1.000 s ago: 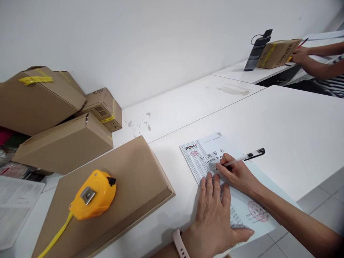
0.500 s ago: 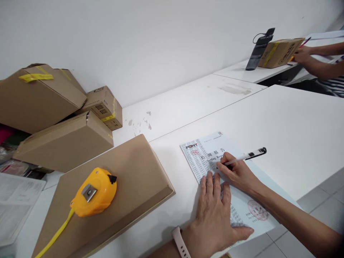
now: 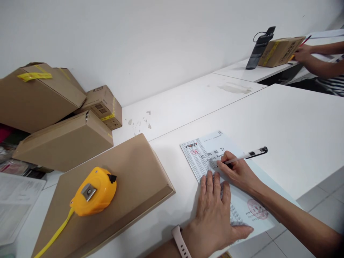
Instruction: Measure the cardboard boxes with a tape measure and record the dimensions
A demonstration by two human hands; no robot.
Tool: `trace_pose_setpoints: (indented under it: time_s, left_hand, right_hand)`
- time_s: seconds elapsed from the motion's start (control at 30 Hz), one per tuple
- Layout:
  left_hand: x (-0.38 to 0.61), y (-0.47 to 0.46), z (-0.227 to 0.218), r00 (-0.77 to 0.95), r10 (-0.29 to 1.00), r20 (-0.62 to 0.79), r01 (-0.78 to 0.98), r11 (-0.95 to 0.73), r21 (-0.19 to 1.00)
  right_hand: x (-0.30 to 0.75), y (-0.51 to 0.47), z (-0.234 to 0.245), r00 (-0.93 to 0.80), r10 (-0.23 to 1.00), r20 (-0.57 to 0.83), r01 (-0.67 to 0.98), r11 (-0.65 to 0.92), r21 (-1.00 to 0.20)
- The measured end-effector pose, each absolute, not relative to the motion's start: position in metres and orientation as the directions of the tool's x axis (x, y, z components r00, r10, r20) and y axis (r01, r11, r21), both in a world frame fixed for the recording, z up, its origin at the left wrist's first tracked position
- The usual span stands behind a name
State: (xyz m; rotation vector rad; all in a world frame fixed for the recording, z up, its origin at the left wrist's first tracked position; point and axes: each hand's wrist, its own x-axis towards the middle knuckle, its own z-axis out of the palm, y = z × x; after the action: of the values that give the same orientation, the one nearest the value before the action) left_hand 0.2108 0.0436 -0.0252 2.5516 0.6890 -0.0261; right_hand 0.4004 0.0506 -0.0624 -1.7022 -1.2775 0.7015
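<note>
A pale blue printed report headed "Testing Report" lies on the white table. My left hand, with a pale wristband, rests flat on its lower left part, fingers stretched out and thumb spread. In my right hand is a pen with a clear barrel and black cap end, pinched near its tip. The tip points down at the sheet just below the title, partly hidden by my fingers. Left of the report, a yellow tape measure sits on a flat cardboard box, its yellow strip pulled out.
Several cardboard boxes are stacked at the left against the wall. A printed sheet lies at the lower left. At the far right stand a dark water bottle and a taped carton, beside another person's hands.
My right hand and the pen have shifted very slightly to the right. My left hand, the report and the tape measure stay in place.
</note>
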Motion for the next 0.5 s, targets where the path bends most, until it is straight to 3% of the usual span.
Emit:
trace_pose_setpoints:
  time_s: [0.5]
  left_hand:
    - [0.2106, 0.0413, -0.0251, 0.870, 0.467, -0.158, 0.484, -0.746, 0.457]
  right_hand:
    - [0.4016, 0.0502, -0.0629, 0.317, 0.945, 0.083, 0.482, -0.085, -0.872]
